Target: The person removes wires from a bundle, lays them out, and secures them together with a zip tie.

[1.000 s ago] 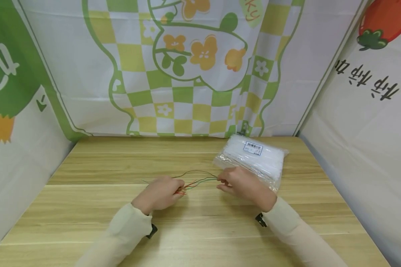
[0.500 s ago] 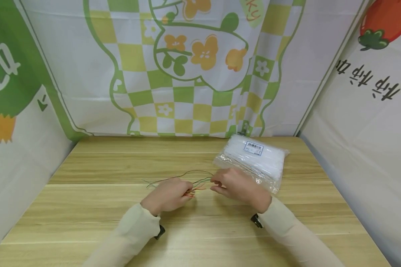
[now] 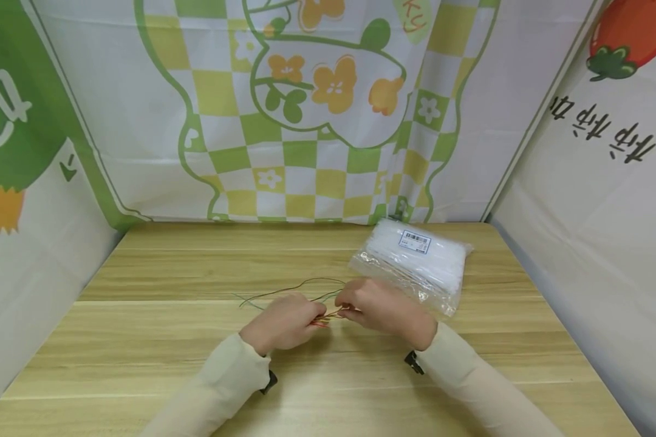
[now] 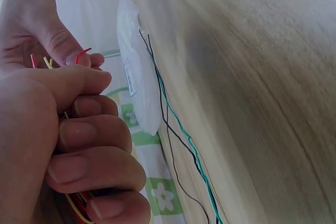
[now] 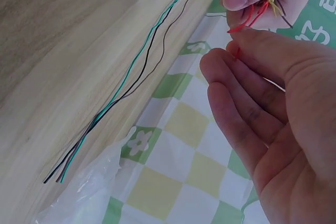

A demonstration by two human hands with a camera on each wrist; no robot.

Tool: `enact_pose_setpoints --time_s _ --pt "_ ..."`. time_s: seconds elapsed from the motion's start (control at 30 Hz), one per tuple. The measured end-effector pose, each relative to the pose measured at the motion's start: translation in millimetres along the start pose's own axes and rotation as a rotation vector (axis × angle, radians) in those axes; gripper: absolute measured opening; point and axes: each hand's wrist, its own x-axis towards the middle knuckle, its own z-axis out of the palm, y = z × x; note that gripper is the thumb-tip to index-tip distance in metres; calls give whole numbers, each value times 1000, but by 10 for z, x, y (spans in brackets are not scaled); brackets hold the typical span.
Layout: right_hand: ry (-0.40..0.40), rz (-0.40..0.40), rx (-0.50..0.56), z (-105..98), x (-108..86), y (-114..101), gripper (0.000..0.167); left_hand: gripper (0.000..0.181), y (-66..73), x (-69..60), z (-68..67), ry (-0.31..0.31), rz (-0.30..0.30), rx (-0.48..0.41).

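Observation:
My left hand (image 3: 287, 321) grips a bundle of thin wires, mostly red and yellow. Their short ends (image 5: 273, 3) stick out past its thumb and forefinger. Close on its right, my right hand (image 3: 388, 309) pinches the tip of a red wire (image 5: 242, 27) between thumb and forefinger, its other fingers loosely bent. Behind both hands, a green wire (image 5: 128, 77), a black wire (image 4: 184, 142) and a brown wire (image 5: 164, 38) lie loose on the table, close together at one end. The part of the bundle inside the left palm is mostly hidden.
A clear plastic bag of white strips (image 3: 415, 261) with a barcode label lies at the back right, just behind the right hand. The wooden table (image 3: 169, 261) ends at a patterned cloth (image 3: 306, 170) at the back, with cloth on both sides.
Both hands have come together: the left moved right and slightly nearer, the right moved left. The right hand has left the green and dark wires and now pinches a red one.

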Motion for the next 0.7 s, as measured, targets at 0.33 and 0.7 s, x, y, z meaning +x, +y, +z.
enact_pose_setpoints --time_s 0.33,0.7 --pt "-44 -14 31 37 3 -12 16 30 5 9 8 -32 -6 -37" --pt "43 -40 9 58 -155 164 20 29 -163 -171 12 -91 -25 -105"
